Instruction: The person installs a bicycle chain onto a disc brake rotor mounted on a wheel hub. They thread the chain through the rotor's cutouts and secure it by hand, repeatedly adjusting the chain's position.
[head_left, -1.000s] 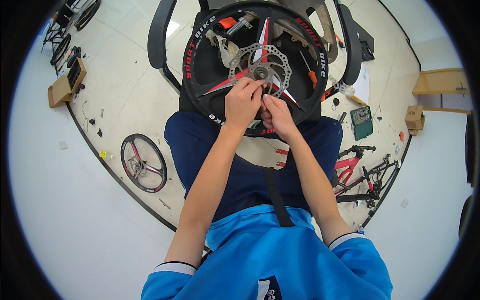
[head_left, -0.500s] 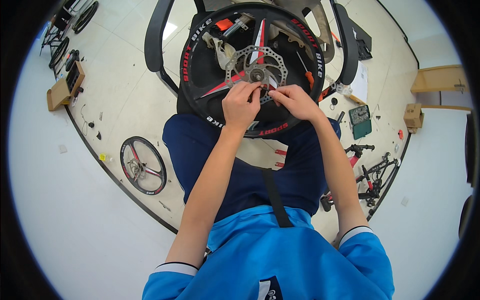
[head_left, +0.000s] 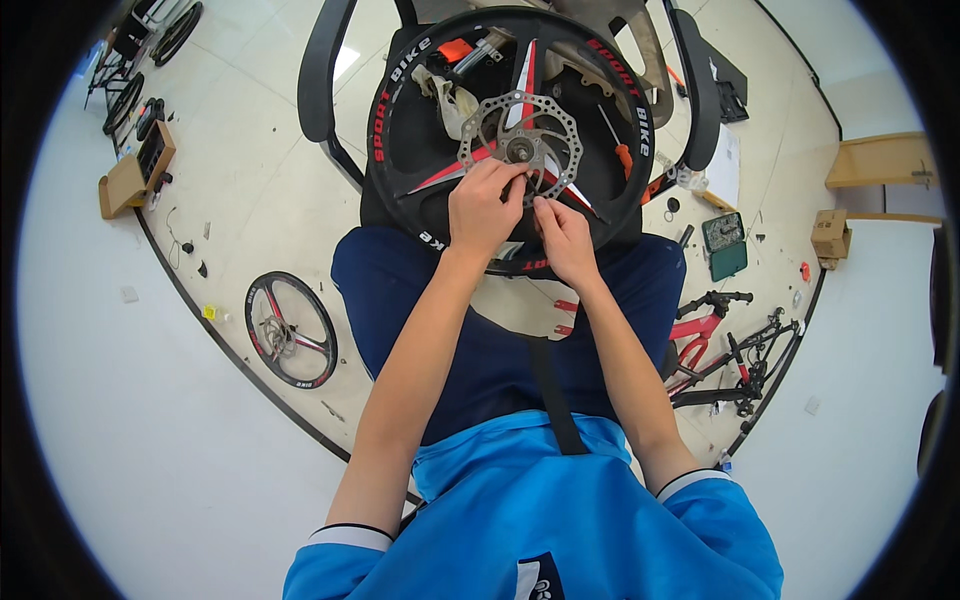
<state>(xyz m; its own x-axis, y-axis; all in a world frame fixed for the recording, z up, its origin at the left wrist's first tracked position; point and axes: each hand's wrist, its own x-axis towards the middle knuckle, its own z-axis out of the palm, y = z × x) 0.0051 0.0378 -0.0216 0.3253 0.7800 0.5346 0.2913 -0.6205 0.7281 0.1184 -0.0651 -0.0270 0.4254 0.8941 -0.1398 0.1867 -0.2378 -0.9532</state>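
Observation:
A black bicycle wheel with red and white spokes lies flat on a black chair seat before me. A silver brake disc with a holed rim sits over its hub. My left hand is closed in a pinch just below the hub, over the disc; what its fingertips hold is too small to make out. My right hand is also closed, thumb and fingers together at the disc's near edge; anything in them is hidden.
Through the wheel show an orange-handled screwdriver and a crumpled plastic bag. Chair armrests flank the wheel. On the floor lie a second wheel, a green case, a red bike frame and an open cardboard box.
My right hand has drawn back toward me and turned more upright, uncovering the wheel's lower right spoke. My left hand stays near the hub. The whole view has shifted slightly.

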